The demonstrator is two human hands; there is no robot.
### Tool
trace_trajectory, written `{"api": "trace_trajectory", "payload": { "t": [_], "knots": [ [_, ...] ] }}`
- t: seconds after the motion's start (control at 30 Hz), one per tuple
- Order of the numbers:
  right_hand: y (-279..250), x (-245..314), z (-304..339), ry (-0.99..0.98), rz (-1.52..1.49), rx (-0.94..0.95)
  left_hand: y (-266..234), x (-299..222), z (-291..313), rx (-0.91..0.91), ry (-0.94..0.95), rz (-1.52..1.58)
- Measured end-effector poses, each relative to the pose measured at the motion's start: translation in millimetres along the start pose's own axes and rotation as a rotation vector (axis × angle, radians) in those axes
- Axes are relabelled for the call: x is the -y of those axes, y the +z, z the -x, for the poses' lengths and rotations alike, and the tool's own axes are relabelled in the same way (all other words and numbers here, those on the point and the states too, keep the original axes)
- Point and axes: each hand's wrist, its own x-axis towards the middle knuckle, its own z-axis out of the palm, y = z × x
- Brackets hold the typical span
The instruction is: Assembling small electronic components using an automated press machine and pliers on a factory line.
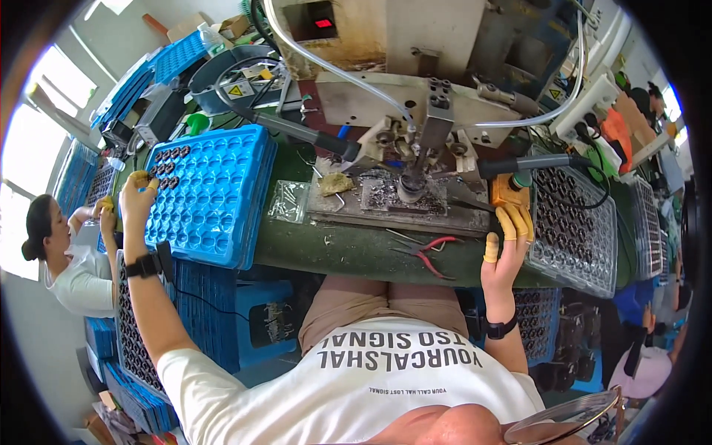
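My left hand (136, 202) is at the left edge of a blue plastic tray (215, 194), with yellow covers on its fingertips. Its fingers are bent together close to the small dark round parts (170, 167) in the tray's far-left pockets; whether a part is between them is hidden. My right hand (507, 251) has yellow finger covers too. Its fingers stretch up against the near side of an orange button box (509, 191) with a green button, and the thumb stands apart. Between the hands is a machine with a vertical metal plunger (412, 185) over a debris-strewn plate.
Red-handled pliers (429, 256) and a small clear bag (288, 201) lie on the green table (334, 252). A clear tray (571, 222) of dark round parts stands at right. Black-handled arms (337, 143) flank the plunger. Another person (78, 256) works at far left.
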Motion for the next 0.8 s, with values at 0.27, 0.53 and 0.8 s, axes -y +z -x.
{"api": "trace_trajectory", "payload": {
  "t": [0.27, 0.53, 0.8],
  "knots": [
    [1, -3, 0, -0.003, -0.006, 0.011, 32, -130, 128, 0.225, 0.129, 0.775],
    [2, 0, -1, -0.004, 0.031, 0.035, 72, -150, 158, 0.23, 0.142, 0.794],
    [3, 1, -3, -0.001, 0.07, 0.048, 70, -155, 164, 0.202, 0.071, 0.996]
  ]
}}
